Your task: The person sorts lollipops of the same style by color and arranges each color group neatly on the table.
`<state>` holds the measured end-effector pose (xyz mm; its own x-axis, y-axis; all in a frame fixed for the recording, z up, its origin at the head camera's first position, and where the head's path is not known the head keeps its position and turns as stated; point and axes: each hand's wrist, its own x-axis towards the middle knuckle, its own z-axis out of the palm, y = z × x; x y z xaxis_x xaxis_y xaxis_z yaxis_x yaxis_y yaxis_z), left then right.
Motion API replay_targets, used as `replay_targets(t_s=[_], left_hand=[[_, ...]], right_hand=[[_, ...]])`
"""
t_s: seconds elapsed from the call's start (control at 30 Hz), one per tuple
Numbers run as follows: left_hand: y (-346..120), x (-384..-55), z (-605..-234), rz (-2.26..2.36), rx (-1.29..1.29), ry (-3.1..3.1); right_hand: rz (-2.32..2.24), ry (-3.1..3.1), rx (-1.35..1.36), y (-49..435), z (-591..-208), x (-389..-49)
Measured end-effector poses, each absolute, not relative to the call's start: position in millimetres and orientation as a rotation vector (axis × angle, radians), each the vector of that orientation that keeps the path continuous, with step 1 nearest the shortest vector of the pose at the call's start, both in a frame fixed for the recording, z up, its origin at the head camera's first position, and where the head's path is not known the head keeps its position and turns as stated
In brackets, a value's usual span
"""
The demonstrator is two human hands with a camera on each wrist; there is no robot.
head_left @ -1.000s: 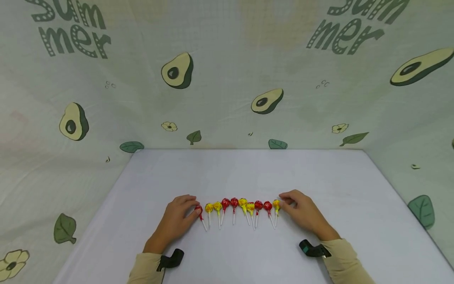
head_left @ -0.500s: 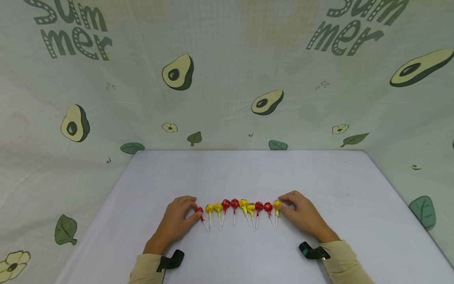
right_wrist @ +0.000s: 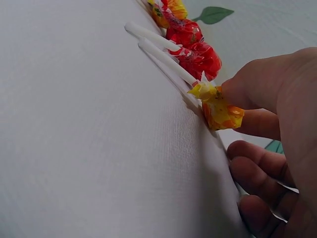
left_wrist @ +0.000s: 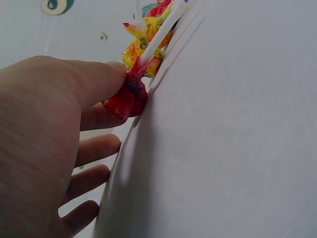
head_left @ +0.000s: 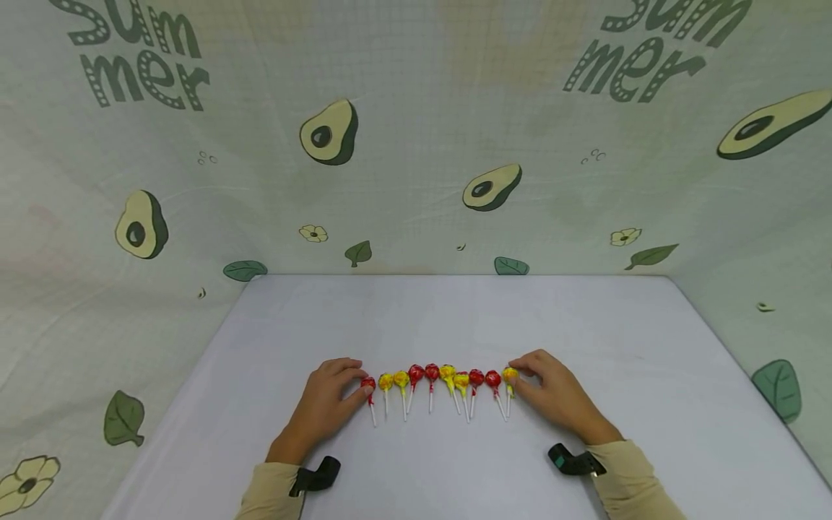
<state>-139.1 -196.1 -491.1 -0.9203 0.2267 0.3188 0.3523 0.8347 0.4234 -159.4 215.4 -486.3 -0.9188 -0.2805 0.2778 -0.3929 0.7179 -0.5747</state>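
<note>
white table (head_left: pixel 455 469), edges (head_left: pixel 458 274) distant — left hand (head_left: pixel 325 399) pinches red lollipop (left_wrist: pixel 130 98), right hand (head_left: pixel 554 390) yellow one (right_wrist: pixel 221 115)

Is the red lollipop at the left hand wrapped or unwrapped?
Wrapped: the red lollipop has its wrapper bunched around the white stick.

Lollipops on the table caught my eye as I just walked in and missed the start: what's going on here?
A person's two hands are at the ends of an uneven row of lollipops on a white table. The left hand pinches the red lollipop at the left end, the right hand the yellow lollipop at the right end. Between them lie eight more lollipops, red and yellow, sticks towards the person.
</note>
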Motion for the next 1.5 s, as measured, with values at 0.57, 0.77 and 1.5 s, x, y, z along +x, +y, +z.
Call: replay_targets(t_s=[0.57,0.77,1.5], left_hand=[[-193.2,-141.2,-487.2,-0.681,-0.433,-2.784],[-193.8,-140.2,-487.9,-0.684,-0.418,-2.806],[-197.7,-138.7,-488.7,-0.727,-0.483,-2.740]], right_hand=[[1.010,-2.764,0.455,217.5,-489.0,-162.5],[1.008,-2.773,0.486,218.0,-491.6,-162.3],[1.159,-2.805,0.289,218.8,-487.1,-160.7]])
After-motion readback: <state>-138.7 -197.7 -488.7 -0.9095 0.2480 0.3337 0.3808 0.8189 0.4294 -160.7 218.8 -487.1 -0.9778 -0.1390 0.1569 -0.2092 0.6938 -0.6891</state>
